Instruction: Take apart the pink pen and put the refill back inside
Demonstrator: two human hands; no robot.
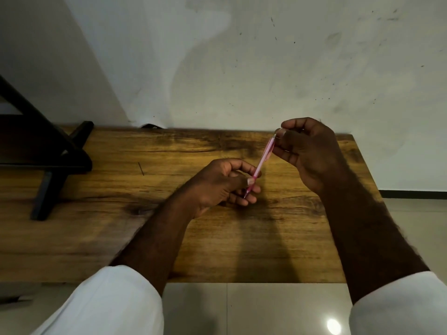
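The left hand (225,184) has its fingers (251,181) pinched shut on the tip end of the pink pen (262,160); the right hand (307,151) fingers close round its top end — so the pen slants between them, lifted above the desk (145,213). It looks whole, or barely parted — I cannot tell. By my judgement, dismantling and refitting the refill remain.

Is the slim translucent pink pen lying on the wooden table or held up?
Held up: the pink pen slants above the table, left hand pinching the tip end, right hand the top.
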